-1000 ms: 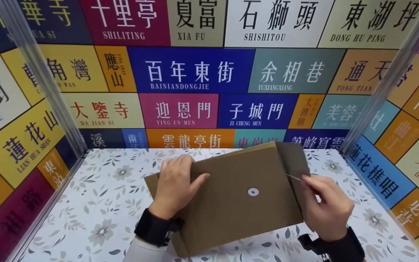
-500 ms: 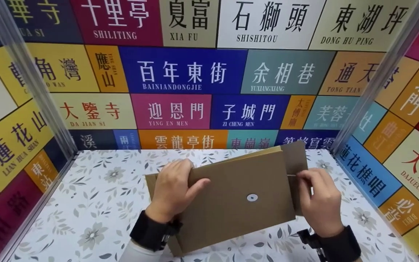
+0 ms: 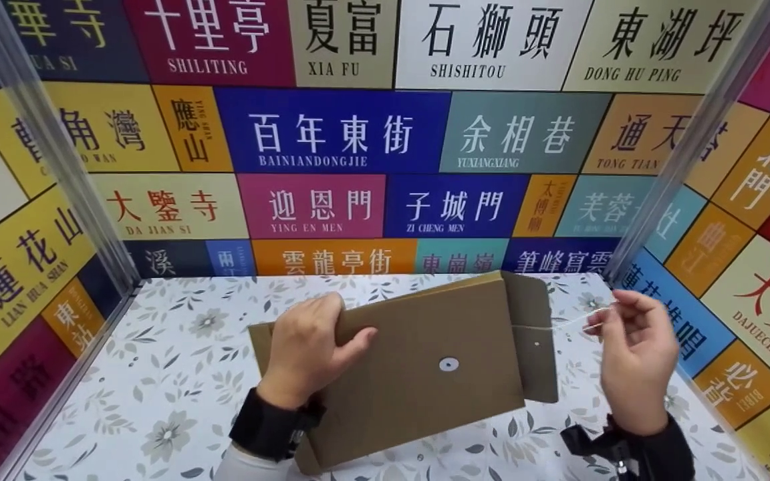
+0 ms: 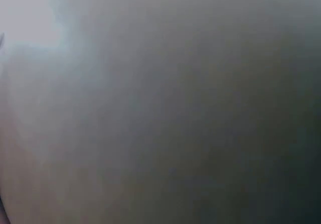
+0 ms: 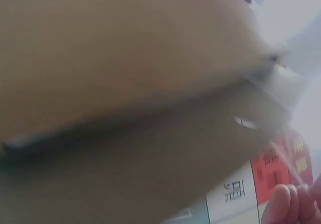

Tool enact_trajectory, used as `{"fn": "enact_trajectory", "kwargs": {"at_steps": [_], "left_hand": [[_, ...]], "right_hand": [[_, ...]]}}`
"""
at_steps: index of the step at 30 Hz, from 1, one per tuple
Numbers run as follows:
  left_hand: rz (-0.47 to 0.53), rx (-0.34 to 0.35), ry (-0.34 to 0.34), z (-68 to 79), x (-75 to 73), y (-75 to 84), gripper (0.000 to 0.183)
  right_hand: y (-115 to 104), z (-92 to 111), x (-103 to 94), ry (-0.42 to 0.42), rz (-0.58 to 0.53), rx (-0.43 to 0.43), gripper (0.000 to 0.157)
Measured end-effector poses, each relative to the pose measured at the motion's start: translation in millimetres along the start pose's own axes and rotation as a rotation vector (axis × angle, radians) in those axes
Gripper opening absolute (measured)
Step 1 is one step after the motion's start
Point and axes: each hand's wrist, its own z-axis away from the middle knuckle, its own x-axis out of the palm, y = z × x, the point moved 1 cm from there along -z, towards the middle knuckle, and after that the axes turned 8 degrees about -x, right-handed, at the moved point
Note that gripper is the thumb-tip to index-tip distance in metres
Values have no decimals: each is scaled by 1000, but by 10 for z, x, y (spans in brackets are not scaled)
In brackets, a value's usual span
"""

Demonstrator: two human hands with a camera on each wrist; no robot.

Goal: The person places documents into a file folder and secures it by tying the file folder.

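Observation:
A brown kraft paper envelope (image 3: pixel 418 381) is held tilted over the table in the head view. My left hand (image 3: pixel 308 351) grips its left side, thumb across the front, the other fingers hidden behind. A white round button (image 3: pixel 448 364) sits on the front. The flap (image 3: pixel 537 341) stands out at the right end, with a small dot on it. A thin white string (image 3: pixel 562 326) runs from the flap's fold to my right hand (image 3: pixel 639 361), which pinches it out to the right. The right wrist view shows the string (image 5: pixel 288 161) and fingertips (image 5: pixel 281 204) close up. The left wrist view is only blur.
The table (image 3: pixel 171 374) has a white cloth with grey flowers and leaves. Panels with coloured name signs (image 3: pixel 328 133) stand behind and on both sides, joined by clear corner strips (image 3: pixel 679 147). Black straps (image 3: pixel 271 424) circle both wrists.
My right hand has moved from beside the flap out to the right, pulling the string longer and straighter. The flap now shows more fully. My left hand keeps its grip; the envelope shifts slightly left.

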Motion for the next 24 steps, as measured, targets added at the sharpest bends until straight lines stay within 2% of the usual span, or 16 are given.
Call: {"fn": "enact_trajectory", "kwargs": {"at_steps": [5,9,12,14,16,18,19,20,21,22,24], "left_hand": [[-6,-41,-17,-2,-46,-56,51],[-9,-61,-20,9,-68,-77,50],[-14,-72,-18,15,-77,-74,50],[-17,-78,-15,14,-82,-67,50],[-19,-83,-11,7,-89,-55,49],[-20,-86,-7,2,-94,-47,49],[-19,-87,-5,0,-96,-43,49],[-18,-88,-6,-2,-98,-39,49],[-17,-88,-7,-3,-99,-37,48],[-16,-88,-10,-2,-101,-37,48],[-15,-85,-18,-3,-102,-39,47]], "right_hand": [[167,-147,-155,122,-122,199,22],[362,-197,-218,154,-164,370,20],[516,-212,-267,112,-95,492,26],[609,-215,-318,-4,65,527,26],[670,-213,-370,-174,277,503,24],[697,-208,-407,-322,491,428,26],[698,-203,-414,-362,585,376,28],[692,-197,-409,-359,642,316,28],[684,-190,-394,-317,674,258,27],[670,-183,-372,-248,680,198,24],[629,-149,-306,-75,607,54,21]]}}
